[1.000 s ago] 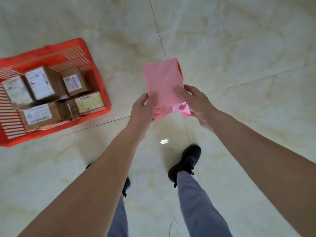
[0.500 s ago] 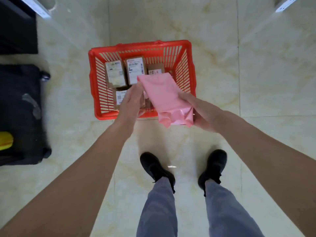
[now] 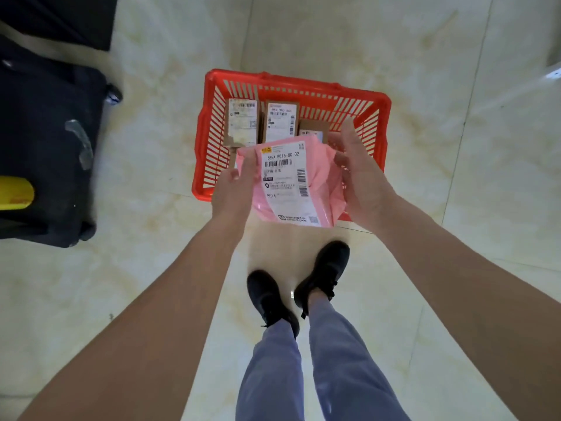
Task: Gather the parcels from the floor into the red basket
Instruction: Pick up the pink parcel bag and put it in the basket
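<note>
Pink parcel (image 3: 291, 183), label up, held by the left hand (image 3: 232, 189) and right hand (image 3: 361, 177), fingers closed on its edges, above the near rim of the red basket (image 3: 209, 141). Inside, cardboard boxes (image 3: 280, 121), partly hidden by the parcel. To the left on the floor (image 3: 455, 147), a black suitcase (image 3: 45, 141); below, two black shoes (image 3: 323, 273).

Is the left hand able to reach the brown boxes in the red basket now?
Probably not: the left hand grips the pink parcel, which hangs above the brown boxes in the red basket.
</note>
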